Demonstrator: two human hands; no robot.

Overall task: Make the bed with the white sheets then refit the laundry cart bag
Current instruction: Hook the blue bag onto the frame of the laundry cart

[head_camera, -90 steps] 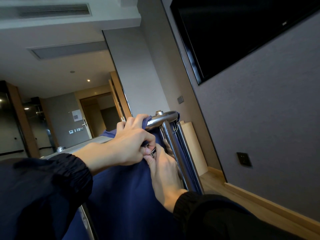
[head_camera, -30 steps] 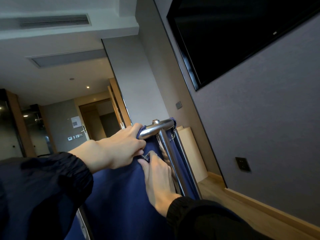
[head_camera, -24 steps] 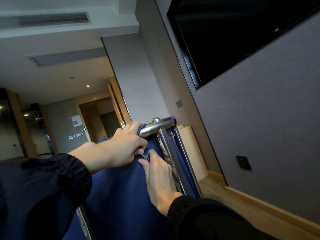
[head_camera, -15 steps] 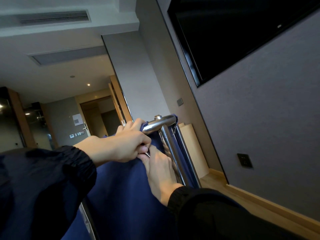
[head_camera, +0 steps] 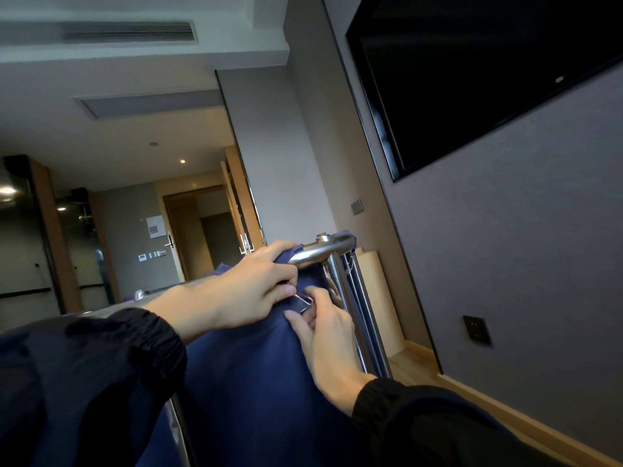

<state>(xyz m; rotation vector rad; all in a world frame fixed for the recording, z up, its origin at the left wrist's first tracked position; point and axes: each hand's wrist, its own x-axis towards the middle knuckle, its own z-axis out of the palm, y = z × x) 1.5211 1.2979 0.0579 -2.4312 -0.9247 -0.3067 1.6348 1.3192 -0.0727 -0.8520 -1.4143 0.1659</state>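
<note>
Two hands work at one corner of a single navy blue cloth laundry cart bag (head_camera: 253,382), which hangs from the polished steel tube cart frame (head_camera: 324,251) and fills the view from 6 to 8 o'clock. The left hand (head_camera: 249,291) is clenched over the bag's top hem, fingers curled onto the cloth right beside the frame's rounded top rail, thumb down toward one small bent wire clip (head_camera: 305,302). The right hand (head_camera: 323,332), at 5 o'clock of the left and touching it, pinches that clip with curled fingers while its thumb lies on the cloth; how the clip joins the bag cannot be told. Both wrists come out of two dark sleeves (head_camera: 101,365). On the grey wall, one black flat television (head_camera: 472,79) hangs at 1 o'clock, one dark square wall socket (head_camera: 476,330) sits at 4 o'clock, and one small grey switch plate (head_camera: 356,207) lies just above the frame. Two slotted ceiling vents (head_camera: 128,32) show at 11 o'clock.
</note>
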